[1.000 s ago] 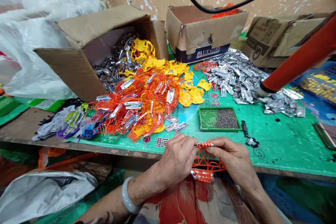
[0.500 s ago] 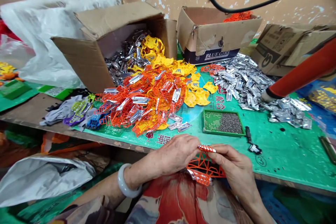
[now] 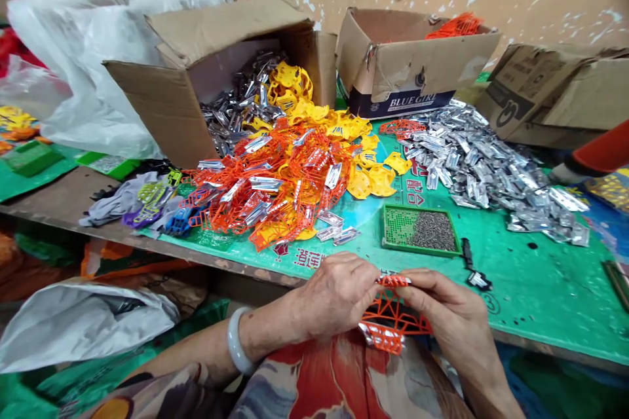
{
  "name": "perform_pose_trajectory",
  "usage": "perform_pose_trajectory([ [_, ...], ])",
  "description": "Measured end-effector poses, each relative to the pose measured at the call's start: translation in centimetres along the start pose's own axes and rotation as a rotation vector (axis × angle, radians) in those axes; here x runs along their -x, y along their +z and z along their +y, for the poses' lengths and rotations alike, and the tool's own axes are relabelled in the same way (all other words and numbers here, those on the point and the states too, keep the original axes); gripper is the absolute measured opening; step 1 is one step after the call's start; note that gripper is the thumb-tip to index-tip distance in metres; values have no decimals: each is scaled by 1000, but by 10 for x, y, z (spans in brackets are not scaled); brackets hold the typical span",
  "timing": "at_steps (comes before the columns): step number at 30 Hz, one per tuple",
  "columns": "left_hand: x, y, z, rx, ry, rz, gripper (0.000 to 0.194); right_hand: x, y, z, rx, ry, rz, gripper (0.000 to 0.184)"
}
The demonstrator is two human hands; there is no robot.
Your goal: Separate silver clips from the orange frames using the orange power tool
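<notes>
Between my two hands, in front of my lap, is an orange plastic lattice frame (image 3: 393, 314) with silvery pieces along its edges. My left hand (image 3: 339, 294), closed, pinches the upper left end of the frame's striped edge. At the other end of that edge, the thumb and fingers of my right hand (image 3: 447, 308) press on it. The fingertips partly hide where the silver piece meets the lattice. Just beyond my hands lies a green tray (image 3: 420, 229) of small dark metal bits. A mixed heap of orange lattice frames (image 3: 275, 183) and yellow plastic parts (image 3: 366, 180) spreads farther left.
Silver pieces (image 3: 476, 157) are piled at the right, near a red-orange pole (image 3: 602, 150). Behind stand an open tipped carton (image 3: 157, 105), a Blue Girl carton (image 3: 427, 65) and another carton (image 3: 555, 91). The wooden table edge (image 3: 236, 268) runs before me.
The view has shifted slightly, so the pole and black cable sit farther right. Both hands keep hold of the orange frame, with little change in grip.
</notes>
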State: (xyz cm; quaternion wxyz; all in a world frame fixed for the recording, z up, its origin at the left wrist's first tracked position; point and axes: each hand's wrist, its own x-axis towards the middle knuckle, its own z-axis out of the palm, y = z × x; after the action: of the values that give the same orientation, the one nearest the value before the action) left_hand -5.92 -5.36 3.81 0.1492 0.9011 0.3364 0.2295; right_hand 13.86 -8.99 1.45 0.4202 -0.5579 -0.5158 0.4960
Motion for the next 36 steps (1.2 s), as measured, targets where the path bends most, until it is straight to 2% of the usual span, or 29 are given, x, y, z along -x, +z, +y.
perform_pose_trajectory([
  [3,0,0,-1,108,-28,-13,25,3,0,0,-43,21,20,8],
  [7,-2,-5,-6,270,-46,-98,20,6,4,0,-122,55,31,7],
  [11,-2,-9,-7,328,-47,-142,19,8,6,0,-154,66,38,7],
  [18,0,-2,5,106,15,70,22,10,5,2,-135,37,56,8],
  [21,0,2,7,75,5,135,20,9,3,2,-144,27,52,10],
  [28,-3,0,6,318,-72,85,17,10,0,1,-200,29,39,14],
  [32,-2,2,8,432,-132,110,14,10,2,-1,-193,18,71,14],
  [34,-1,3,10,399,-127,134,15,10,3,-1,-185,14,82,13],
  [36,-1,5,12,273,-92,162,16,9,4,-1,-177,-5,90,11],
])
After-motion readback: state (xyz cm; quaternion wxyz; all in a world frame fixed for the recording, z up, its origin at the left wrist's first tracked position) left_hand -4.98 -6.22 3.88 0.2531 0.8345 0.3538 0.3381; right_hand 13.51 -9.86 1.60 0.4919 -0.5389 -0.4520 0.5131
